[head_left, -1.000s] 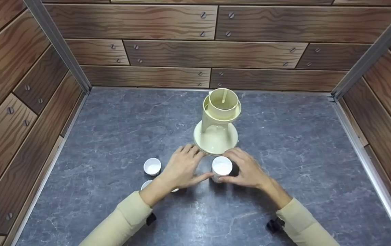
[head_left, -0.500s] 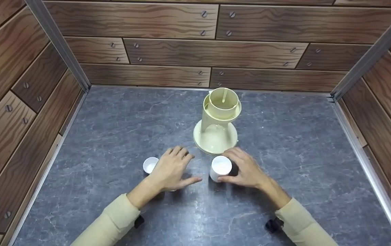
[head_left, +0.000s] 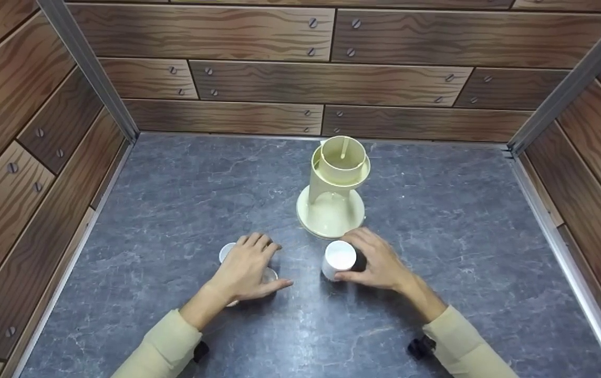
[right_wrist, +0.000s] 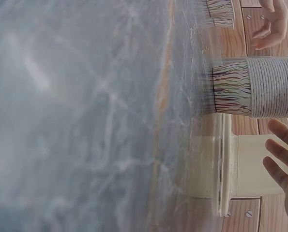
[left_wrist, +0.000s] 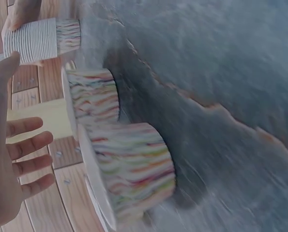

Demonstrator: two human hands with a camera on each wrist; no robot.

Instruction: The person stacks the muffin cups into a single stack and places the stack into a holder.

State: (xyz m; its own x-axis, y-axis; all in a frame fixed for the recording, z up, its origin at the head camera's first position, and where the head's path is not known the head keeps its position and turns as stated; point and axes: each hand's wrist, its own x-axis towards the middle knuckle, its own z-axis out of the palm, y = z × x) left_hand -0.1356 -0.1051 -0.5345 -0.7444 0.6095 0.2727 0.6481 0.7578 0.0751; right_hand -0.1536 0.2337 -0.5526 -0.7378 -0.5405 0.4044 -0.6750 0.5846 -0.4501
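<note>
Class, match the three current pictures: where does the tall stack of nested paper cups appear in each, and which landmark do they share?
Head: cup stack, lower half, slightly right of centre.
Left wrist: cup stack, upper left, turned sideways.
Right wrist: cup stack, right side, upper half, also sideways.
Shared landmark: the right hand, beside the stack in every view.

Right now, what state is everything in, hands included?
Cup stack: nested, upright
Loose cups: upright, separate from the stack
Pale yellow stand: upright, top uncovered
Left hand: fingers apart, gripping nothing
Right hand: gripping the stack
</note>
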